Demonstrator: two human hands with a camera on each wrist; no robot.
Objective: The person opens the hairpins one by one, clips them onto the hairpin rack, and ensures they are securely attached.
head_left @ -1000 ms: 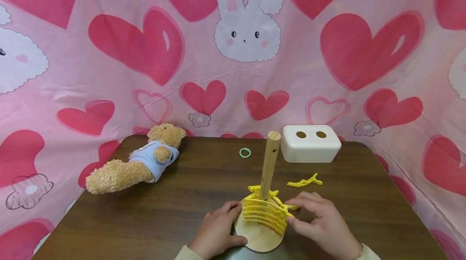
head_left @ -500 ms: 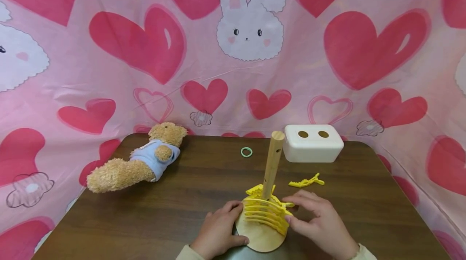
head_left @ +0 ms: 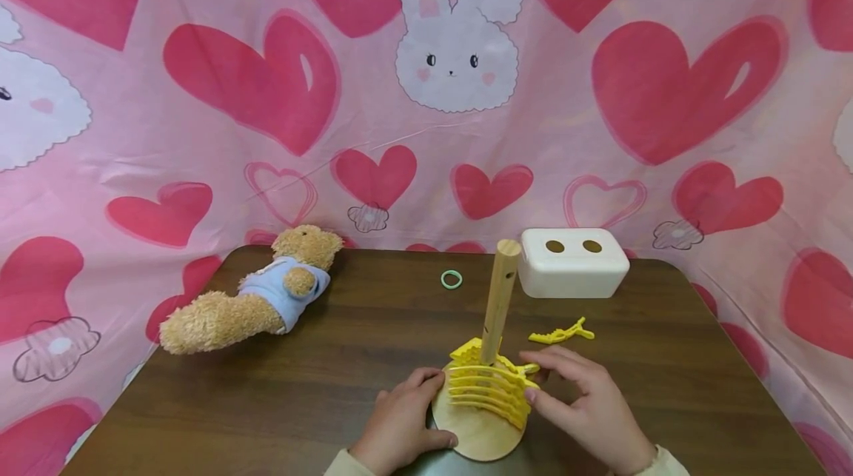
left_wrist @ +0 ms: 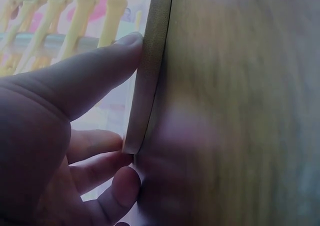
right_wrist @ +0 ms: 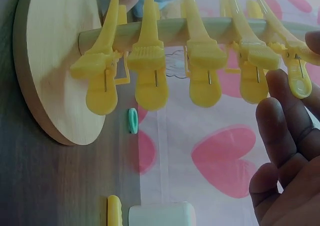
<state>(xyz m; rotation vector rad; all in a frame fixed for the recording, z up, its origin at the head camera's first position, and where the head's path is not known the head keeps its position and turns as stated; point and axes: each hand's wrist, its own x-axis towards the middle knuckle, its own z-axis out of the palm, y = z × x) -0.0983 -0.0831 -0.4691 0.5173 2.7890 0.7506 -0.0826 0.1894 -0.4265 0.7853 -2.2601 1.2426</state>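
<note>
A wooden stand has a round base [head_left: 481, 440] and an upright post [head_left: 498, 306]. Several yellow alligator hair clips [head_left: 485, 391] are clamped along the post, one above another. My left hand [head_left: 402, 417] holds the base at its left side; in the left wrist view the thumb lies against the base's rim [left_wrist: 151, 60], other fingertips at its edge. Thumb and forefinger of my right hand [head_left: 593, 403] pinch the lever end of the topmost hair clip [right_wrist: 299, 75]. That clip sits around the post, and its lever ends stand apart.
One loose yellow hair clip [head_left: 562, 331] lies behind my right hand. Farther back are a white box [head_left: 569, 280] with two round holes and a small green ring [head_left: 451, 280]. A teddy bear [head_left: 249, 298] in blue lies at the left. A pink curtain [head_left: 400, 128] hangs behind.
The view has shifted slightly. My right thumb and forefinger have shifted a little on the top clip, the forefinger lifting slightly. My left hand stays on the base.
</note>
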